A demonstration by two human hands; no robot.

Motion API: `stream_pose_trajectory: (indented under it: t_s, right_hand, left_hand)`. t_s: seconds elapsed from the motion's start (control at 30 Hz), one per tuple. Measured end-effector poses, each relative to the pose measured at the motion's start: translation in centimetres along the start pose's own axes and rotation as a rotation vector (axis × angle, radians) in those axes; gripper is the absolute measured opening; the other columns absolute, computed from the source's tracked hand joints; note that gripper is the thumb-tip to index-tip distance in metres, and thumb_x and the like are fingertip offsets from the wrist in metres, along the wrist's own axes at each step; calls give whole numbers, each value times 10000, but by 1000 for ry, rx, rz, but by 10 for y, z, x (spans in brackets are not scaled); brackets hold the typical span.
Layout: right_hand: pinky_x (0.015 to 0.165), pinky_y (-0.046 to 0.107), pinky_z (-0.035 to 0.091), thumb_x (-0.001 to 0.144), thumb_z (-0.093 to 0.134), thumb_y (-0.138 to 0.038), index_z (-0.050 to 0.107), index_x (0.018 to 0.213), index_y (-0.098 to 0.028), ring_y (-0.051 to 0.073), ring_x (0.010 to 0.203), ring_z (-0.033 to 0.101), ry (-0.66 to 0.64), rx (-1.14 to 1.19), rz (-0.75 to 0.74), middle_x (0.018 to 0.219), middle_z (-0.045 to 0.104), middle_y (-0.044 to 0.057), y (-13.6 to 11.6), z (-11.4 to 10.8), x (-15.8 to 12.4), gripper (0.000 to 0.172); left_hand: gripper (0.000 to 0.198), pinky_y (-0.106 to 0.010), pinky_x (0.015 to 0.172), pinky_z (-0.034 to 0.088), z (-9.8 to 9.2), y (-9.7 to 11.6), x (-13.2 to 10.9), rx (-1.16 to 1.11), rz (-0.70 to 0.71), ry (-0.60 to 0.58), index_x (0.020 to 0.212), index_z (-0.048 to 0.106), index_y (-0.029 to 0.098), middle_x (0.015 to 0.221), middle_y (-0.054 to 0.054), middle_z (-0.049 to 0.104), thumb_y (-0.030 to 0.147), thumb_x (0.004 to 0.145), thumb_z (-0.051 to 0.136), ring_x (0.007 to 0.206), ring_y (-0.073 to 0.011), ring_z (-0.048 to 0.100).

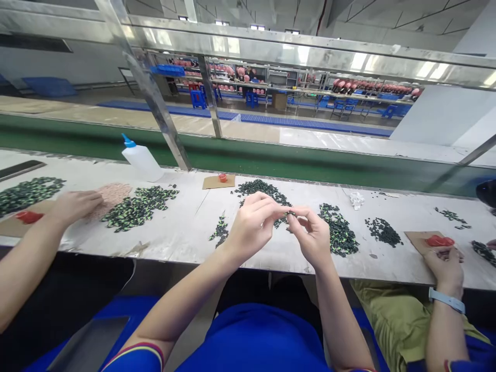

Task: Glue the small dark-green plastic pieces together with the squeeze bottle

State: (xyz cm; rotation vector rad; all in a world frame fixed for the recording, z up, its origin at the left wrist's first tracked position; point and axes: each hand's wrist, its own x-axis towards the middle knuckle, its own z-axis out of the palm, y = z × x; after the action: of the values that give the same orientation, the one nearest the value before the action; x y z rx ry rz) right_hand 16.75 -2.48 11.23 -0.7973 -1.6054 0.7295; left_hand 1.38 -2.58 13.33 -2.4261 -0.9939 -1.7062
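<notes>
My left hand point(253, 222) and my right hand point(310, 232) meet above the white worktable point(271, 248), fingertips pinched together on a small dark piece point(289, 213). Both hands are closed in a pinch. Right behind them lies a pile of small dark green pieces point(263, 190). A second dark pile with some yellow-green bits point(341, 232) is just right of my right hand. A small heap point(220, 230) lies left of my left hand.
A co-worker's hand point(75, 204) on the left rests by a pink pile point(112, 194) and a green pile point(137, 206). Another person's hand point(445, 263) with a wristband is at right by a red cap on cardboard point(437, 241). A white squeeze bottle point(141, 160) stands behind; a green conveyor point(271, 160) runs beyond.
</notes>
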Motion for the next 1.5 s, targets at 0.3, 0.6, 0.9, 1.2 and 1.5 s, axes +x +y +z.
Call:
stream_pose_trajectory:
  t_s: [0.3, 0.6, 0.9, 1.2, 1.5]
  right_hand:
    - [561, 264, 486, 875, 538, -326, 537, 785, -219, 143, 739, 575, -35, 27, -35, 822, 585, 25, -2, 4, -5, 140]
    - [580, 275, 473, 883, 508, -301, 516, 785, -224, 139, 689, 520, -67, 3, -10, 778, 531, 15, 12, 11, -2, 125]
    - [613, 277, 508, 856, 542, -324, 604, 843, -223, 163, 763, 594, -123, -43, 115, 849, 627, 39, 31, 11, 7, 119]
    - [799, 470, 451, 779, 544, -395, 679, 801, -200, 288, 918, 574, 255, -772, 142, 877, 674, 111, 114, -83, -10, 238]
    - [929, 561, 340, 822, 515, -413, 706, 913, -130, 358, 1064, 460, 357, -1006, 138, 1004, 595, 192, 141, -96, -36, 354]
  left_hand:
    - [241, -289, 665, 491, -2, 7, -4, 28, 40, -28, 835, 638, 178, 678, -23, 633, 19, 867, 461, 727, -163, 537]
    - [271, -330, 709, 524, 3, -2, -15, 146, 1, -2, 858, 649, 184, 739, -31, 696, 7, 854, 444, 755, -172, 591]
    - [207, -336, 763, 542, -2, -24, -17, -39, -248, -157, 1019, 675, 217, 836, -43, 720, 160, 885, 528, 826, -181, 647]
    - [266, -414, 903, 488, -56, -124, -53, 366, -845, -166, 1068, 641, 178, 998, -81, 732, 252, 834, 539, 995, -275, 657]
    - [142, -401, 860, 484, -26, -163, -95, 452, -903, -413, 815, 726, 215, 861, -80, 752, 212, 767, 593, 914, -294, 662]
